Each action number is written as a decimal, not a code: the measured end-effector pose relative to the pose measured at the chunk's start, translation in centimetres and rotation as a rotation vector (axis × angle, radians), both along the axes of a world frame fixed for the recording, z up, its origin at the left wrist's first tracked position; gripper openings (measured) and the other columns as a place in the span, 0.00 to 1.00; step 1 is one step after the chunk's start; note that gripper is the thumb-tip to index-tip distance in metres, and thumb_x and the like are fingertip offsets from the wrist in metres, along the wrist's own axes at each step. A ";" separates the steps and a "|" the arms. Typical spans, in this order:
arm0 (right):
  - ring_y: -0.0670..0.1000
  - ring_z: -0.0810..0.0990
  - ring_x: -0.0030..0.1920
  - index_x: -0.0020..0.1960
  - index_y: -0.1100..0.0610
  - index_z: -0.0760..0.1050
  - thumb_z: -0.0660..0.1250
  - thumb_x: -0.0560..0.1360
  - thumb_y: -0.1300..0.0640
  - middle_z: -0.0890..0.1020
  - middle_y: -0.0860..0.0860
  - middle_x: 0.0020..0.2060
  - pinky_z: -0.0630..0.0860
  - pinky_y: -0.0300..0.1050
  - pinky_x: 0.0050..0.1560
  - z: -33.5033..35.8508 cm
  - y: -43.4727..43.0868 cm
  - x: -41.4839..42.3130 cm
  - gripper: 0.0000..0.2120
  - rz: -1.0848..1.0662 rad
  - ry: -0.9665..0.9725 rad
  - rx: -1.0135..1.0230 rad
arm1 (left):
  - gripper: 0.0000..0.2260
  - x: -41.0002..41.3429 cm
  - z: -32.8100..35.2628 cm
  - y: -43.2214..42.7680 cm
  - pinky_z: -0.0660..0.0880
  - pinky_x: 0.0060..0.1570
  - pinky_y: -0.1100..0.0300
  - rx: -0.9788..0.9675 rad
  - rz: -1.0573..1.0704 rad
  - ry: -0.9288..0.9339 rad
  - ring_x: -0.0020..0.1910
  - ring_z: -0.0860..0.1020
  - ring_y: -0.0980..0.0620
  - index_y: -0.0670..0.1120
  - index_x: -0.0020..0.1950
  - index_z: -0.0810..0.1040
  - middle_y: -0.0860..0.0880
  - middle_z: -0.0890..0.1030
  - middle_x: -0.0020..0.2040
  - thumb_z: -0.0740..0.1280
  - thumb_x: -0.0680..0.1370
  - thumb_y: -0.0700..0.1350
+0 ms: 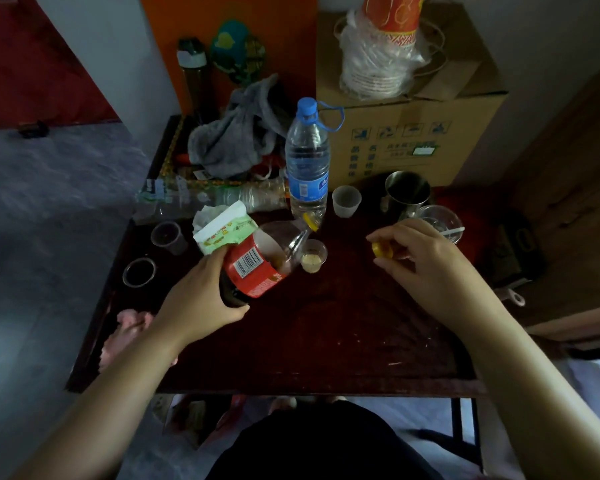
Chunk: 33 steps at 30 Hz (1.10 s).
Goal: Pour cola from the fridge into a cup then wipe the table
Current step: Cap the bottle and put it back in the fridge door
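Left hand (201, 292) clamped on cola bottle (257, 268), tipped over small cup (313, 256) mid-bench (326, 341). Right hand (420, 258) pinching yellow cap (381, 250). Pink cloth (125, 332) at left edge.

One head-worn wide-angle view looks forward and steeply down onto the dark table (326, 341) from its near edge, close enough that both forearms reach in from the bottom corners. Beyond the table's far edge stands a cardboard box (413, 133); floor shows left.
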State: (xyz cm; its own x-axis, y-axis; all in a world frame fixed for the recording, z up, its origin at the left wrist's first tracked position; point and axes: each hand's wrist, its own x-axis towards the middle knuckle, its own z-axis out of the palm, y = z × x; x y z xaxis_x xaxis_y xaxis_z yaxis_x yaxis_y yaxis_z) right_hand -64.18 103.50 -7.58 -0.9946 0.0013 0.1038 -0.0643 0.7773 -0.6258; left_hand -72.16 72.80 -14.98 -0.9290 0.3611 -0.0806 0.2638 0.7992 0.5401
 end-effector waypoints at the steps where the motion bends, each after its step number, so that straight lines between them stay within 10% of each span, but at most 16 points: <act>1: 0.42 0.76 0.49 0.58 0.51 0.77 0.70 0.73 0.57 0.75 0.45 0.52 0.70 0.27 0.52 0.2 0.0 -0.2 0.14 0.002 0.010 0.013 | 0.41 0.2 -0.1 0.3 0.73 0.53 0.54 0.018 -0.005 0.002 0.61 0.74 0.52 0.57 0.71 0.59 0.54 0.72 0.65 0.78 0.63 0.51; 18: 0.40 0.76 0.50 0.58 0.52 0.77 0.70 0.73 0.60 0.76 0.45 0.51 0.69 0.26 0.50 2.0 -1.3 -2.5 0.14 0.051 0.065 -0.019 | 0.40 2.0 -0.3 3.4 0.65 0.44 0.75 0.136 -0.113 0.047 0.53 0.70 0.67 0.56 0.69 0.61 0.59 0.72 0.61 0.78 0.63 0.51; 33: 0.36 0.76 0.51 0.56 0.50 0.79 0.72 0.71 0.60 0.77 0.41 0.50 0.69 0.24 0.48 2.8 -1.4 -2.2 0.15 0.096 -0.020 -0.157 | 0.42 1.9 -0.1 2.7 0.68 0.51 0.70 0.164 -0.146 -0.011 0.57 0.71 0.66 0.57 0.71 0.60 0.60 0.71 0.64 0.78 0.63 0.53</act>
State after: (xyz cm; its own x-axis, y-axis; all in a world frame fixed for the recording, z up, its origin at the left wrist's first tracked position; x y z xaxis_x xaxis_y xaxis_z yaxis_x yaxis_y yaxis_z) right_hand -66.38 102.06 -4.82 -0.9928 -0.0795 0.0900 -0.1201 0.6607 -0.7410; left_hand -70.24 75.52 -15.03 -0.8655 0.5006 -0.0196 0.3634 0.6542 0.6632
